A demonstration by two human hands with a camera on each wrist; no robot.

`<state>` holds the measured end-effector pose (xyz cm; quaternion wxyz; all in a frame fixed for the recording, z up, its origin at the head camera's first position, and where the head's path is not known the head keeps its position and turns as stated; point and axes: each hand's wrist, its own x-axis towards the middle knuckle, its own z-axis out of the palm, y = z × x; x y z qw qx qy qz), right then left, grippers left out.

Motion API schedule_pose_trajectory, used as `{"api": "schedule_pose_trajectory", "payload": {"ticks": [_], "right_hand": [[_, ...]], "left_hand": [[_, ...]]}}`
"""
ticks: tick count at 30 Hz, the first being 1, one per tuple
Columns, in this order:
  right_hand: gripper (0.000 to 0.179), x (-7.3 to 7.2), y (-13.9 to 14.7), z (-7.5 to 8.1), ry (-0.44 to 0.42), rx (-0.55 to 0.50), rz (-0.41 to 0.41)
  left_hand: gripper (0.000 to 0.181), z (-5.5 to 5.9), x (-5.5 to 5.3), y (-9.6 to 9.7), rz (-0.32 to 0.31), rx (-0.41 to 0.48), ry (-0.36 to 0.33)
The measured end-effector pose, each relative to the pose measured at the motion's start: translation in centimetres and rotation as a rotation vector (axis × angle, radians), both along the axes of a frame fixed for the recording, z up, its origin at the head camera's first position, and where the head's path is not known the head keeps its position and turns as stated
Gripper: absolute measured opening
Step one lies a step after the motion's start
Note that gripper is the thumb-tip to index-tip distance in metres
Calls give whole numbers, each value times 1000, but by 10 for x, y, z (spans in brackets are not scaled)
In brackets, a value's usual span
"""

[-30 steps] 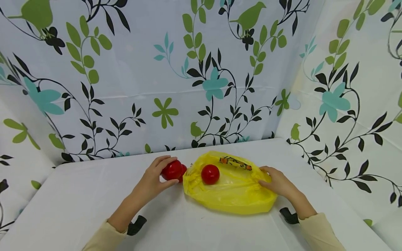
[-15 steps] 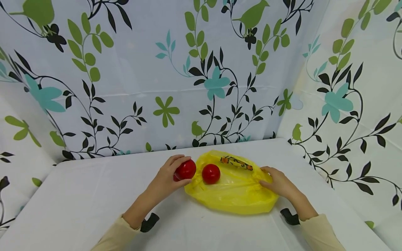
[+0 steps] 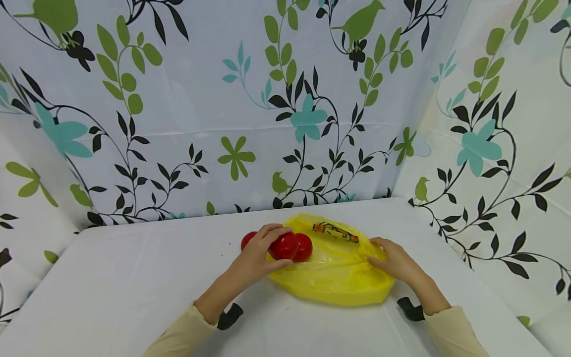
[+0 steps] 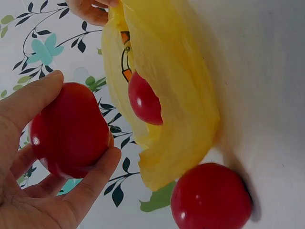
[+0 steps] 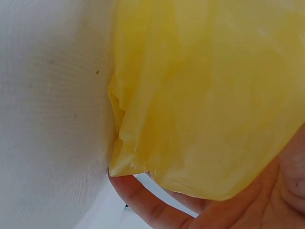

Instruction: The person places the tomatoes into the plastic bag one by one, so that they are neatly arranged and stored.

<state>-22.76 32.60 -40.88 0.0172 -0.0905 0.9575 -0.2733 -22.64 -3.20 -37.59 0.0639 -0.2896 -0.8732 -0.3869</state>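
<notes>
My left hand holds a glossy red apple between thumb and fingers, at the mouth of a yellow plastic bag. A second red apple lies inside the bag's opening, partly covered by the held one in the head view. Behind my left hand, a third red apple sits on the table beside the bag's rim. At the bag's right end, my right hand grips the plastic, thumb in front. Close up in the right wrist view, fingers curl under the bag's edge.
A white cloth covers the table. Patterned curtains with leaves, birds and flowers enclose it at the back and sides. Black straps show at both wrists, below beige sleeves.
My left hand has moved right with its apple, from left of the bag to over its mouth, uncovering the third apple behind. The right hand has stayed on the bag.
</notes>
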Motion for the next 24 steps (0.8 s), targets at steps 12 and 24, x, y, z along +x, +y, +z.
{"api": "schedule_pose_trajectory", "payload": {"ticks": [12, 24], "right_hand": [[49, 0, 0, -1, -5, 2, -9], [48, 0, 1, 0, 9, 2, -1]], "left_hand": [[67, -4, 0, 20, -42, -17, -31], [65, -6, -2, 39, -93, -33, -40]]}}
